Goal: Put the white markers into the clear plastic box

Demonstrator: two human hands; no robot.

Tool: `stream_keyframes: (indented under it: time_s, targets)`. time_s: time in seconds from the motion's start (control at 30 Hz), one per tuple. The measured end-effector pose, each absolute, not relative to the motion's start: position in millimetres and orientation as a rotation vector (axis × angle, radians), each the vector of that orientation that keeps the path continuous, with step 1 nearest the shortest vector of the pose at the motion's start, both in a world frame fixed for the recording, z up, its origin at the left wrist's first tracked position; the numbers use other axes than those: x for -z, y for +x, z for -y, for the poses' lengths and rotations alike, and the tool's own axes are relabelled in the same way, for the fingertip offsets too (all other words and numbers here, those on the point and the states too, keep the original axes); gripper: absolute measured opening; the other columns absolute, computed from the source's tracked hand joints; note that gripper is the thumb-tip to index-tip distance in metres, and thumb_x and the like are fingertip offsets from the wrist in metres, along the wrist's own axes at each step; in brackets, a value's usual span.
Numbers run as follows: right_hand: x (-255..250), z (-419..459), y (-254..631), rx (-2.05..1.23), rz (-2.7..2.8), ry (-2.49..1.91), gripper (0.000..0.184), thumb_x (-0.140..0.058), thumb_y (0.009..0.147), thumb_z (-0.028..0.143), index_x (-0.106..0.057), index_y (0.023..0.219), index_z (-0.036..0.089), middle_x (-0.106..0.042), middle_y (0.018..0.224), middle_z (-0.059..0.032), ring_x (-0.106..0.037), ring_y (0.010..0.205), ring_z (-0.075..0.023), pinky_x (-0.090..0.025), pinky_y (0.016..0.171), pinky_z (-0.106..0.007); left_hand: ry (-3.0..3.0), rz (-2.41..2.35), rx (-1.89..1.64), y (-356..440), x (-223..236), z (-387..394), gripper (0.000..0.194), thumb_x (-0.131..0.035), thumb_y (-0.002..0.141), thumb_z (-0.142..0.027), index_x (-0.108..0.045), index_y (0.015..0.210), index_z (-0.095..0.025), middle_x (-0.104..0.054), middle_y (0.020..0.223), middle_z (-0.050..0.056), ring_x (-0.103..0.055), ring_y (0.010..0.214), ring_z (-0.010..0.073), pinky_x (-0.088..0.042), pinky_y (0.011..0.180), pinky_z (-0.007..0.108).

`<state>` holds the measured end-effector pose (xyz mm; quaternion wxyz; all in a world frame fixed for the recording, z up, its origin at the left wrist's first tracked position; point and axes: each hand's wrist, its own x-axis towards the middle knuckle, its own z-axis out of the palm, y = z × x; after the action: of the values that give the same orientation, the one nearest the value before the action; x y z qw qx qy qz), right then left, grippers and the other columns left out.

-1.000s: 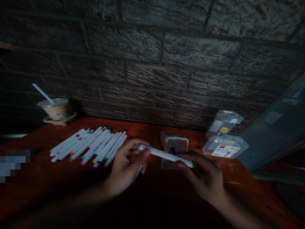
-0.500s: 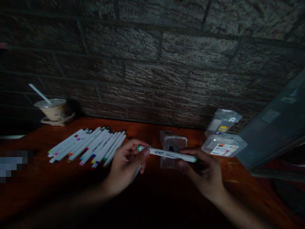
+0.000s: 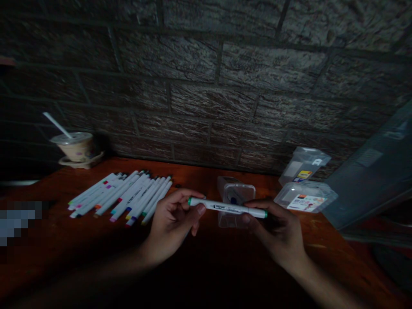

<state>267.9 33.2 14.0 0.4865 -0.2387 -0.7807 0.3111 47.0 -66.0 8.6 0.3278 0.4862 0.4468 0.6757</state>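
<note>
A white marker [image 3: 227, 208] with green ends is held level between my two hands, dark print along its barrel. My left hand [image 3: 175, 223] pinches its left end between thumb and fingers. At the other end, my right hand [image 3: 278, 229] grips it close to the green cap. Behind the marker lies a clear plastic case [image 3: 240, 191], partly covered by it, with something dark blue inside. To the left, several white markers [image 3: 128, 195] with coloured ends lie side by side on the wooden table [image 3: 196, 176].
At the back right stand a clear plastic box [image 3: 304, 163] with a yellow label and a clear lid [image 3: 305, 197] with a white label. A drink cup [image 3: 75, 146] with a straw sits in a holder at the back left. A brick wall [image 3: 193, 103] rises behind.
The whole view has shifted slightly, so things sit a little further right. Both hands keep their hold on the marker, nearly unmoved.
</note>
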Motion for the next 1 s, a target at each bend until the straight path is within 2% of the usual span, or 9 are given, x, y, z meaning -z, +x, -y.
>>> stream_keyframes:
  time_s: [0.17, 0.3, 0.47, 0.6, 0.77, 0.87, 1.0]
  targets:
    - [-11, -35, 269, -0.744, 1.929, -0.538, 0.017, -0.080, 0.085, 0.020, -0.080, 0.101, 0.025, -0.084, 0.087, -0.0026, -0.079, 0.073, -0.0202, -0.066, 0.066, -0.029, 1.256, -1.184, -1.773, 48, -10, 66, 0.015, -0.075, 0.089, -0.026, -0.069, 0.099, -0.017, -0.062, 0.054, -0.005, -0.054, 0.039, 0.0086, -0.040, 0.039, 0.018]
    - [-8, -35, 270, -0.678, 2.024, -0.504, 0.022, -0.078, 0.088, 0.022, -0.079, 0.110, 0.026, -0.085, 0.096, -0.0055, -0.081, 0.079, -0.0229, -0.068, 0.070, -0.032, 1.243, -1.189, -1.750, 47, -10, 68, 0.019, -0.076, 0.089, -0.028, -0.072, 0.102, -0.016, -0.062, 0.053, -0.004, -0.054, 0.040, 0.0097, -0.040, 0.039, 0.020]
    - [-8, -27, 271, -0.604, 2.165, -0.412, 0.019, -0.075, 0.089, 0.020, -0.076, 0.108, 0.024, -0.083, 0.089, -0.0043, -0.080, 0.071, -0.0210, -0.065, 0.060, -0.028, 1.215, -1.097, -1.751, 47, -7, 72, 0.023, -0.075, 0.091, -0.032, -0.075, 0.108, -0.015, -0.061, 0.053, -0.004, -0.053, 0.041, 0.0096, -0.040, 0.040, 0.020]
    - [-10, -25, 270, -0.569, 2.213, -0.352, 0.022, -0.073, 0.088, 0.015, -0.073, 0.109, 0.024, -0.082, 0.090, -0.0041, -0.080, 0.073, -0.0206, -0.065, 0.061, -0.028, 1.296, -1.048, -1.747, 49, -9, 75, 0.018, -0.074, 0.092, -0.026, -0.079, 0.107, -0.017, -0.060, 0.054, -0.004, -0.052, 0.041, 0.0090, -0.039, 0.040, 0.020]
    - [-12, -30, 267, -0.465, 2.201, -0.241, 0.030, -0.073, 0.088, 0.011, -0.074, 0.115, 0.025, -0.081, 0.093, -0.0067, -0.077, 0.081, -0.0248, -0.065, 0.068, -0.037, 1.518, -1.086, -1.765, 52, -13, 76, 0.021, -0.076, 0.087, -0.016, -0.082, 0.107, -0.019, -0.065, 0.064, 0.000, -0.055, 0.046, 0.0091, -0.043, 0.042, 0.020]
    - [-12, -33, 267, -0.432, 2.173, -0.204, 0.034, -0.073, 0.089, 0.009, -0.073, 0.118, 0.026, -0.080, 0.094, -0.0068, -0.075, 0.082, -0.0248, -0.064, 0.068, -0.038, 1.641, -1.141, -1.806, 55, -18, 73, 0.023, -0.077, 0.087, -0.016, -0.083, 0.109, -0.020, -0.070, 0.082, 0.005, -0.064, 0.061, 0.0131, -0.050, 0.048, 0.021]
    - [-14, -38, 269, -0.366, 2.091, -0.200, 0.034, -0.073, 0.090, 0.009, -0.072, 0.119, 0.025, -0.079, 0.095, -0.0067, -0.074, 0.084, -0.0242, -0.062, 0.071, -0.037, 1.828, -1.159, -1.781, 60, -29, 66, 0.030, -0.076, 0.091, -0.018, -0.080, 0.119, -0.027, -0.072, 0.102, 0.008, -0.070, 0.095, 0.0209, -0.059, 0.073, 0.028]
